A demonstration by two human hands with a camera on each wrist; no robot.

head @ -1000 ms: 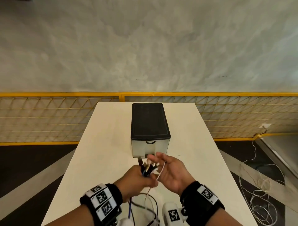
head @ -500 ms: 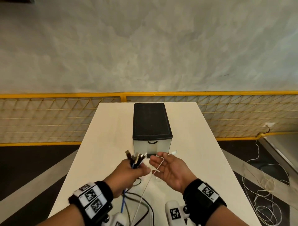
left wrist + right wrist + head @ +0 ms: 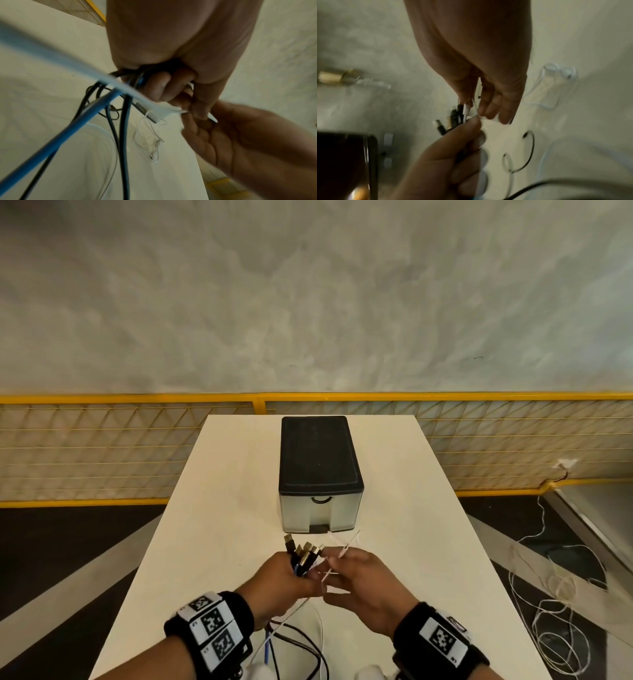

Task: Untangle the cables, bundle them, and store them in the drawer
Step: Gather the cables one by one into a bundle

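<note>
My left hand (image 3: 286,580) grips a bunch of cable ends (image 3: 303,554), black, blue and white, with the plugs sticking up above the fist. Their cords (image 3: 123,135) hang down from the fist (image 3: 164,86) to the white table. My right hand (image 3: 356,573) is pressed against the left one and pinches a thin white cable (image 3: 342,553) whose plug points toward the drawer box (image 3: 320,474). That box has a black top and a grey front with its drawer shut, just beyond the hands. In the right wrist view the plugs (image 3: 453,119) sit between both hands.
The white table (image 3: 212,525) runs ahead to a yellow mesh fence (image 3: 102,446). Loose black, blue and white cords (image 3: 301,648) lie at the table's near edge. Thin white cable (image 3: 555,611) is tangled on the floor at the right.
My right hand moved back in against the left and now pinches the thin white cable that lay across its open palm. The left fist shifted right again with the bunch.
</note>
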